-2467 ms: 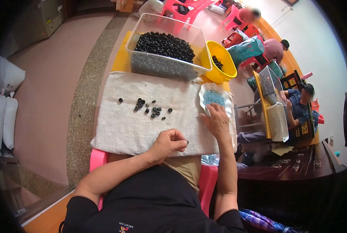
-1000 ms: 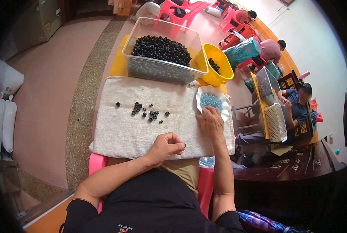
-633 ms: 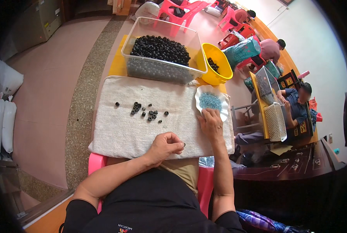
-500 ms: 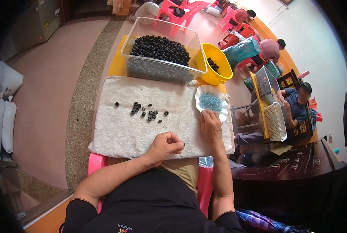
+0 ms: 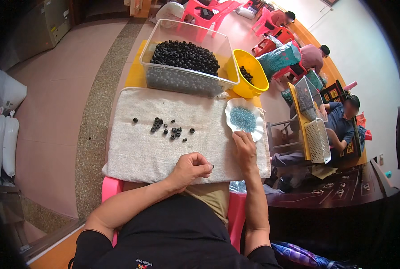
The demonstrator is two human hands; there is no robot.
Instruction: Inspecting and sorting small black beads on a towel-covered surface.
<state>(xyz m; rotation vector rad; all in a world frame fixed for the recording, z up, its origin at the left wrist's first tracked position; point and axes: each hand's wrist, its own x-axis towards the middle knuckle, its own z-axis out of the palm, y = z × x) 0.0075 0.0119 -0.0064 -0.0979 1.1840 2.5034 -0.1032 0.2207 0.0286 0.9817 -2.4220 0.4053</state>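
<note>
My left hand (image 5: 192,170) hovers over the front of the towel, thumb and finger pinched on a small black part (image 5: 213,167), of which only the tip shows. At the near rim of a white wavy-edged dish (image 5: 258,133), my right hand (image 5: 245,150) has its fingers drawn together; whatever they hold is hidden. The dish holds many tiny clear-blue pieces (image 5: 243,119), like beads. Several small black ring-shaped parts (image 5: 174,133) lie loose on the white towel (image 5: 137,154), left of my right hand and beyond my left.
Behind the towel stands a clear plastic bin (image 5: 182,87) heaped with black parts. A yellow tub (image 5: 258,85) with a few more sits to its right. Farther right, a person (image 5: 343,119) sits by a white basket (image 5: 317,141). White sacks (image 5: 5,143) stand at the left.
My right hand has drawn back slightly from the blue pieces toward the dish's near rim, its fingers closing together. My left hand stays in place. The seated person's arm has shifted.
</note>
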